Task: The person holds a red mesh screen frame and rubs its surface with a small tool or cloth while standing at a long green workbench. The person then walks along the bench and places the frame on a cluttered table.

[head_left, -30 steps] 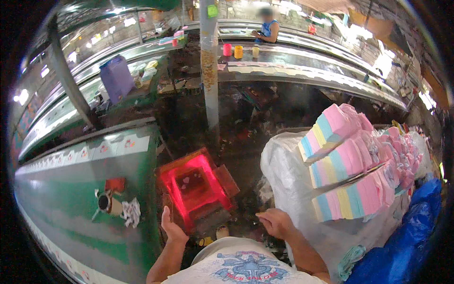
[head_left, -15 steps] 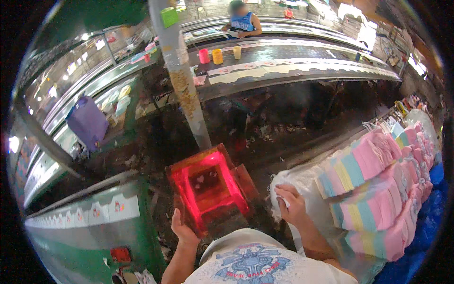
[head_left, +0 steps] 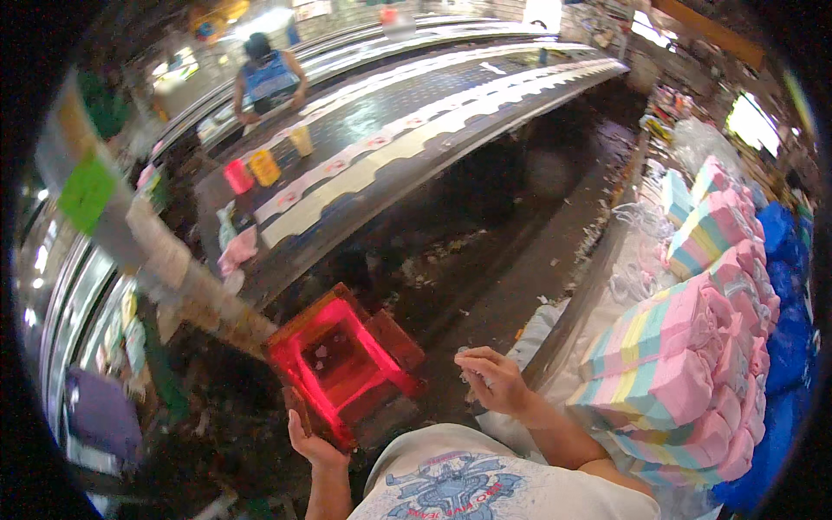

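Observation:
My left hand grips the lower left edge of a screen-printing frame, its thumb up along the side. The frame is wooden, its border covered in bright red, with small pale heart-like marks in the dark middle. It is tilted in front of my body, and a reddish-brown block sticks out at its right. My right hand is raised right of the frame, apart from it. Its fingers are closed together, with a small pale bit at the tips that I cannot make out.
Striped pink, yellow and blue cloth bundles are stacked at right beside blue plastic. A long printing table with pink, yellow and cream cups crosses ahead. A person stands behind it. A pole leans at left.
The view has swung to the right, so the pole and tables shift left. My right hand has moved away from the white sack toward the frame. My left hand keeps hold of the screen-printing frame.

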Demonstrator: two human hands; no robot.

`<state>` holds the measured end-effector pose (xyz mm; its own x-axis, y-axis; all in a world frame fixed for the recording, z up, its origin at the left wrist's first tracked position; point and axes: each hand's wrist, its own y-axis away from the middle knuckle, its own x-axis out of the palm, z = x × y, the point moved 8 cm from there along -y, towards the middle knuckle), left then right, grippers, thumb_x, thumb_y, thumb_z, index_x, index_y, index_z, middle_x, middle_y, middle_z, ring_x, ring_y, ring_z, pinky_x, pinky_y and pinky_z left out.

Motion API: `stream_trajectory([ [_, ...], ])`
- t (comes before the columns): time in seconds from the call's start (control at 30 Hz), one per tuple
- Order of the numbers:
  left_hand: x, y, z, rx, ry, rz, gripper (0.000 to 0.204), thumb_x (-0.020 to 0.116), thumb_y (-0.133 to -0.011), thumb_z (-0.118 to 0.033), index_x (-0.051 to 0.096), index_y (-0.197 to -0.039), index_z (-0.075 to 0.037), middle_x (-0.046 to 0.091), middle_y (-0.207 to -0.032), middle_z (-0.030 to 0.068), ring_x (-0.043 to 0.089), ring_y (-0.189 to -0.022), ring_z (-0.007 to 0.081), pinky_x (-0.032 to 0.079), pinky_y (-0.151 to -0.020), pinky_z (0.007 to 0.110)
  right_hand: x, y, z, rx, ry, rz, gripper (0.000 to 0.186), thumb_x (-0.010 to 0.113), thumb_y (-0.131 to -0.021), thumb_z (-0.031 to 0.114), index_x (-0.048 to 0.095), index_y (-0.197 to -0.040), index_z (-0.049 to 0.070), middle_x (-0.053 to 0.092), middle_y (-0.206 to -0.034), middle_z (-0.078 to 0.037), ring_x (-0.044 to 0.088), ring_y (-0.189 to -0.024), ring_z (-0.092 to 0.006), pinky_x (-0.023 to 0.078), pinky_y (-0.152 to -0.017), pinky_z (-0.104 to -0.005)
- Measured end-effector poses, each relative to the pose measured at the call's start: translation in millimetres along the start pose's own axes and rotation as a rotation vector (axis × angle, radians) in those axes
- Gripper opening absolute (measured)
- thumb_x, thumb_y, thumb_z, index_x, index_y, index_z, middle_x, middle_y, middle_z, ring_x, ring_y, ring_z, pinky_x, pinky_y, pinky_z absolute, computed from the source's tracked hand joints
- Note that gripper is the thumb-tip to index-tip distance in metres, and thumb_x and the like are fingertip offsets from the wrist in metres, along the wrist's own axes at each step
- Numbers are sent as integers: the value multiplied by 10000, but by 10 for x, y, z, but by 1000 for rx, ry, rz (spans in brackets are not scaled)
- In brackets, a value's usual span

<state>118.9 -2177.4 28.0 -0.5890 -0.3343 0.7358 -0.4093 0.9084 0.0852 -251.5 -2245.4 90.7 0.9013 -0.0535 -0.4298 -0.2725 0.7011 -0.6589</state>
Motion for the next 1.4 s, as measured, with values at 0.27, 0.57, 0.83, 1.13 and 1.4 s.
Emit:
stream_trajectory([
  [0.27, 636, -1875, 723, -162, -13, 146, 641, 547, -1161, -493, 571, -1690, -131, 598, -1703, 82, 548, -1571, 358, 421, -1314, 572, -288, -340, -947, 251, 241, -173, 274, 759, -1025, -31, 783, -1292, 28, 804, -1193, -194, 811, -979, -332, 673, -827, -412],
  [0.57, 1570, -3530, 1991, -384, -43, 297, 668, 529, -1156, -523, 547, -1701, -136, 597, -1694, 96, 567, -1547, 365, 438, -1306, 584, -526, -1053, -1853, 416, 445, -178, 299, 794, -968, -27, 804, -1255, 55, 828, -1174, -191, 816, -1060, -384, 671, -902, -460],
  [0.83, 2721, -4189, 3776, -699, -24, 410, 637, 526, -1157, -521, 599, -1641, -113, 694, -1581, 107, 629, -1483, 362, 455, -1292, 550, -1711, -1101, -2858, 584, 685, -289, 300, 809, -936, -27, 809, -1225, 52, 840, -1161, -170, 817, -1069, -373, 662, -928, -456],
  [1.13, 4907, -4794, 5526, -698, -11, 516, 659, 503, -1160, -529, 576, -1654, -100, 661, -1630, 117, 613, -1507, 381, 435, -1305, 567, -3494, -1652, -4317, 588, 731, -327, 325, 796, -919, -29, 803, -1235, 47, 824, -1094, -168, 806, -1025, -392, 656, -911, -473],
  [1.4, 6365, -5433, 6536, -536, -48, 518, 665, 492, -1162, -512, 548, -1678, -95, 640, -1651, 133, 610, -1517, 365, 438, -1309, 560, -4646, -2765, -5663, 413, 664, -235, 335, 828, -922, 17, 814, -1251, 76, 827, -1071, -136, 804, -981, -360, 642, -864, -486],
])
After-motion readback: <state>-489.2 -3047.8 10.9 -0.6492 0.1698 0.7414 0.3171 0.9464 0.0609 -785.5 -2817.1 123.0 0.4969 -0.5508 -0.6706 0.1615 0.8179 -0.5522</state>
